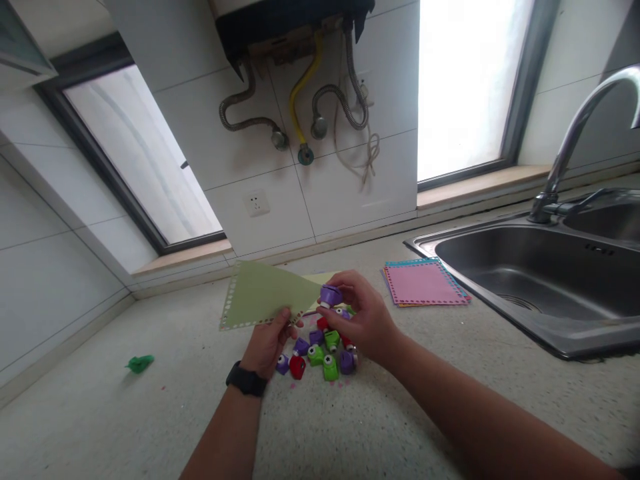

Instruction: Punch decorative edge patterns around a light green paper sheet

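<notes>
One head-worn camera looks forward and down, near the counter [125, 427]; it faces the tiled wall [345, 208].

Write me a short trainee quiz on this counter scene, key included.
1. Choose: what does the right hand hold?
a) the tap
b) a purple punch
c) the watch
2. True or false: the pink sheet lies beside the sink.
3. Fill in: the left hand holds the ____ ____.

Key: 1 b; 2 true; 3 green sheet.
</notes>
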`<action>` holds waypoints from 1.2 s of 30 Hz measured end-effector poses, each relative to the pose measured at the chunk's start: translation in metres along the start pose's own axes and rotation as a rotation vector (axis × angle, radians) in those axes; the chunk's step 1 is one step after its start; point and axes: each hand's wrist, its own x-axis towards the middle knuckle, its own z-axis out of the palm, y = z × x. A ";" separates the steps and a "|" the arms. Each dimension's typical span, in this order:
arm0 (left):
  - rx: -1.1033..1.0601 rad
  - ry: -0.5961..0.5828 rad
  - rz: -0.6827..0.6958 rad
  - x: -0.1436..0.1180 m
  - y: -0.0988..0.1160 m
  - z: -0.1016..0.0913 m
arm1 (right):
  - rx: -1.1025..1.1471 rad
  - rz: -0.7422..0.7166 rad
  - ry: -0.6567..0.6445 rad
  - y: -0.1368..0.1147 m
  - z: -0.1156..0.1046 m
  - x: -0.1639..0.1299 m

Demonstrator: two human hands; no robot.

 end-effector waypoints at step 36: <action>0.015 -0.019 0.019 0.004 -0.003 -0.002 | 0.151 0.194 0.011 0.005 0.000 -0.001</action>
